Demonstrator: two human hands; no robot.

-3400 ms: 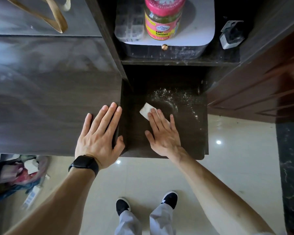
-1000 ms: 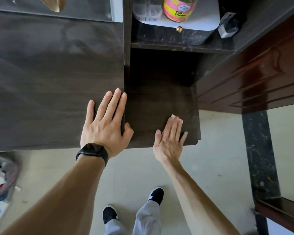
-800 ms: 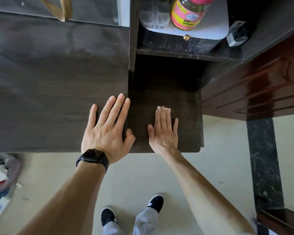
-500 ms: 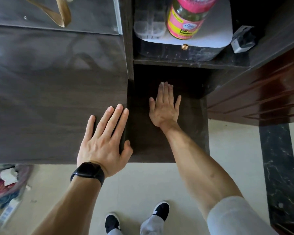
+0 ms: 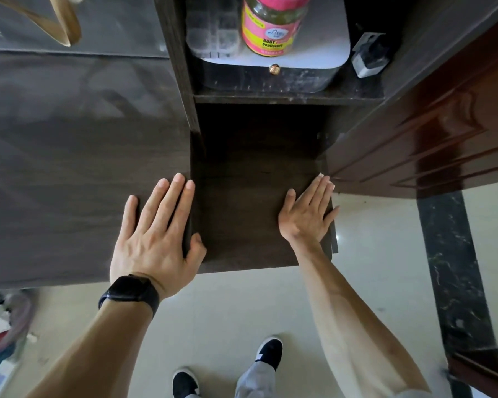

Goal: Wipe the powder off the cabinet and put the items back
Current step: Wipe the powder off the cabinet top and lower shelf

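The low dark cabinet shelf (image 5: pixel 242 214) shows no white powder. My right hand (image 5: pixel 308 214) lies flat at the shelf's right edge, pressing a white wipe (image 5: pixel 325 178) whose tip peeks out beyond the fingertips. My left hand (image 5: pixel 158 234), with a black watch on the wrist, rests flat on the dark cabinet door (image 5: pixel 69 168), its thumb hooked over the door's edge. On the shelf above stand a pink-lidded jar (image 5: pixel 270 24), a clear plastic box (image 5: pixel 213 27) and a white-topped box with a gold knob (image 5: pixel 274 69).
A small black and white device (image 5: pixel 370 54) sits at the right of the upper shelf. A reddish wooden door (image 5: pixel 443 133) stands close on the right. Cream tiled floor (image 5: pixel 242 311) lies below, with clutter at the lower left (image 5: pixel 0 334).
The powder seen at first is gone from the shelf. My right hand has slid the wipe from the back of the shelf to its right front edge. My left hand stayed on the door.
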